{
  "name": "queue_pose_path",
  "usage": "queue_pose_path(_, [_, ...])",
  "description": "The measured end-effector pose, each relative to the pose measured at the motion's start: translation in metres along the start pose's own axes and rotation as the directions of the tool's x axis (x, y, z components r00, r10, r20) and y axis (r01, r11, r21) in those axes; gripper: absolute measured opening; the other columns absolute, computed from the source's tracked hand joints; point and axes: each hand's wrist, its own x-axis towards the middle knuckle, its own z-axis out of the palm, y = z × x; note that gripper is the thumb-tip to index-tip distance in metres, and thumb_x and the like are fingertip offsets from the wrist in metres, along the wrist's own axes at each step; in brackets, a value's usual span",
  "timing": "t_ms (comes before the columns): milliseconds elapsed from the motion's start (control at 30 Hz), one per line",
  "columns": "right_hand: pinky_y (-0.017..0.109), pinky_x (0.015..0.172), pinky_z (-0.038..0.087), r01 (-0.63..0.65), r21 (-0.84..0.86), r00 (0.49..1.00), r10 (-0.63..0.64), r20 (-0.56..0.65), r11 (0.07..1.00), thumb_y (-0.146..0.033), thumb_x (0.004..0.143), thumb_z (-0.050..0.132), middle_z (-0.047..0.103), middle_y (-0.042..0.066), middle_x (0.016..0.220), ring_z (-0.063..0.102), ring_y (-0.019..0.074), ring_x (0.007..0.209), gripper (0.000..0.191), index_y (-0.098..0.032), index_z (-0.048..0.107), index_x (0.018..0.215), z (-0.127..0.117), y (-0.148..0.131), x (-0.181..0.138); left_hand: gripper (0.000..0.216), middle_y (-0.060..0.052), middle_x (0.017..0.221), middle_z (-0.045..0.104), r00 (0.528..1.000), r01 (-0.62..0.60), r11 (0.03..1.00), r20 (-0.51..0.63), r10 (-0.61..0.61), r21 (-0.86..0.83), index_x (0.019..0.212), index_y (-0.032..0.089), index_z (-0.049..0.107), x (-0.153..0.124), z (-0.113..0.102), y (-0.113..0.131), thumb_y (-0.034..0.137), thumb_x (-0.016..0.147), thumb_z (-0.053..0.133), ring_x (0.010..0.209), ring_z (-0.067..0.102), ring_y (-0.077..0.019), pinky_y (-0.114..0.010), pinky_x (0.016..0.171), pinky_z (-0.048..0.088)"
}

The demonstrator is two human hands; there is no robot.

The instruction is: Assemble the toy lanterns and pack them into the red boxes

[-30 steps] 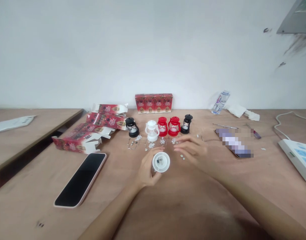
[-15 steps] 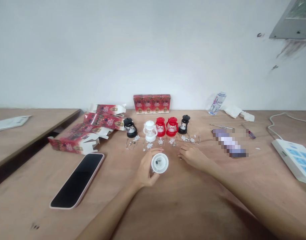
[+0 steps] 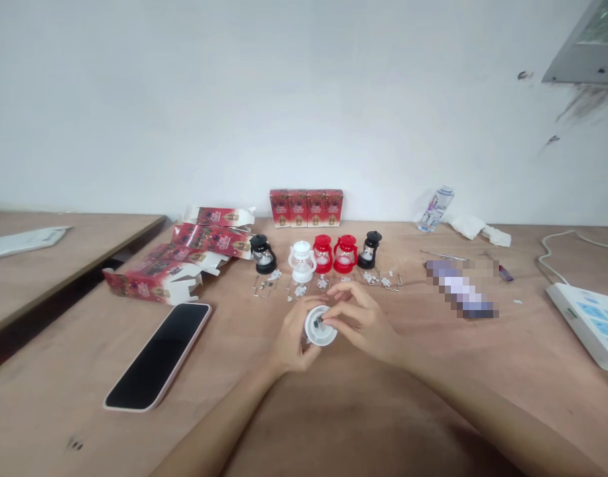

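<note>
Left hand wraps white base, we judge half-done, open; right hand pinches inside, hold unclear; parts loose, 12 o'clock.

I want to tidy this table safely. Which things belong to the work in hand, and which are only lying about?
Likely in the work:
white round piece, in left hand
five lanterns
small loose parts
red boxes

Likely just lying about:
pink-edged phone
bottle
crumpled tissues
power strip
</note>
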Motion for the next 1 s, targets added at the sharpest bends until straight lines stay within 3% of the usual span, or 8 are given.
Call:
queue_pose_path(167, [0.034, 0.079, 0.049, -0.081, -0.043, 0.995, 0.079, -0.063, 0.996, -0.021, 0.087, 0.054, 0.056, 0.007, 0.098, 0.058, 0.0182, 0.093, 0.012, -0.022, 0.065, 0.083, -0.018, 0.009, -0.002, 0.048, -0.013, 0.117, 0.053, 1.0, 0.003, 1.0, -0.004, -0.003, 0.016, 0.116, 0.018, 0.043, -0.001, 0.0, -0.002, 0.018, 0.069, 0.051, 0.111, 0.052, -0.0284, -0.043, 0.09, 0.045])
queue_pose_path(267, [0.036, 0.077, 0.048, -0.131, -0.169, 0.985, 0.148, 0.093, 0.977, -0.023, 0.086, 0.055, 0.06, 0.006, 0.09, 0.059, 0.0187, 0.085, 0.012, -0.021, 0.066, 0.082, -0.036, 0.03, -0.012, 0.049, -0.014, 0.118, 0.053, 1.0, 0.002, 1.0, -0.012, -0.002, 0.011, 0.116, 0.018, 0.042, -0.002, -0.001, -0.003, 0.019, 0.067, 0.051, 0.11, 0.052, -0.0293, -0.044, 0.09, 0.045])
queue_pose_path(400, [0.039, 0.076, 0.048, -0.112, -0.388, 0.884, 0.27, 0.381, 0.915, -0.024, 0.084, 0.059, 0.066, 0.006, 0.088, 0.058, 0.0228, 0.085, 0.01, -0.023, 0.07, 0.084, -0.045, 0.06, -0.035, 0.05, -0.014, 0.118, 0.053, 1.0, -0.012, 1.0, -0.005, 0.012, 0.007, 0.116, 0.018, 0.041, -0.001, 0.0, -0.003, 0.018, 0.067, 0.05, 0.11, 0.052, -0.0293, -0.045, 0.089, 0.045])
queue_pose_path(600, [0.041, 0.081, 0.046, -0.138, -0.472, 0.811, 0.373, 0.45, 0.871, -0.019, 0.085, 0.057, 0.068, 0.006, 0.083, 0.058, 0.0245, 0.088, 0.014, -0.021, 0.07, 0.083, -0.034, 0.07, -0.047, 0.051, -0.015, 0.118, 0.052, 1.0, -0.019, 1.0, -0.007, 0.019, 0.012, 0.116, 0.017, 0.042, -0.002, 0.0, -0.005, 0.017, 0.066, 0.05, 0.11, 0.052, -0.0291, -0.045, 0.089, 0.044])
queue_pose_path(700, [0.037, 0.075, 0.046, -0.202, -0.413, 0.831, 0.378, 0.407, 0.888, -0.017, 0.081, 0.062, 0.067, 0.005, 0.078, 0.059, 0.0227, 0.083, 0.009, -0.019, 0.067, 0.074, -0.033, 0.067, -0.042, 0.052, -0.014, 0.118, 0.052, 1.0, -0.022, 1.0, -0.006, 0.022, 0.014, 0.116, 0.017, 0.042, -0.002, 0.0, -0.005, 0.016, 0.065, 0.05, 0.11, 0.052, -0.0292, -0.045, 0.089, 0.045])
queue_pose_path(833, [0.03, 0.069, 0.046, -0.271, -0.132, 0.939, 0.292, 0.182, 0.953, -0.02, 0.082, 0.062, 0.065, 0.001, 0.073, 0.059, 0.0159, 0.072, 0.009, -0.02, 0.062, 0.073, -0.034, 0.043, -0.025, 0.051, -0.014, 0.117, 0.052, 1.0, -0.026, 1.0, -0.007, 0.026, 0.016, 0.116, 0.017, 0.042, -0.002, 0.0, -0.005, 0.017, 0.065, 0.05, 0.109, 0.052, -0.0292, -0.045, 0.088, 0.045])
queue_pose_path(900, [0.028, 0.066, 0.046, -0.212, -0.013, 0.976, 0.212, 0.04, 0.977, -0.022, 0.083, 0.062, 0.064, 0.001, 0.071, 0.058, 0.0143, 0.069, 0.009, -0.02, 0.061, 0.074, -0.03, 0.024, -0.014, 0.05, -0.014, 0.116, 0.053, 1.0, -0.028, 0.999, -0.002, 0.028, 0.024, 0.116, 0.017, 0.042, -0.001, 0.0, -0.004, 0.017, 0.066, 0.05, 0.109, 0.052, -0.029, -0.045, 0.089, 0.045])
queue_pose_path(1000, [0.028, 0.065, 0.045, -0.044, 0.005, 0.999, 0.045, -0.018, 0.999, -0.022, 0.083, 0.062, 0.063, 0.002, 0.07, 0.055, 0.0142, 0.069, 0.011, -0.018, 0.06, 0.073, -0.019, 0.002, 0.0, 0.048, -0.013, 0.115, 0.053, 0.999, -0.037, 0.999, -0.009, 0.037, 0.023, 0.115, 0.018, 0.042, -0.001, 0.0, -0.004, 0.018, 0.068, 0.05, 0.109, 0.052, -0.0283, -0.045, 0.089, 0.045])
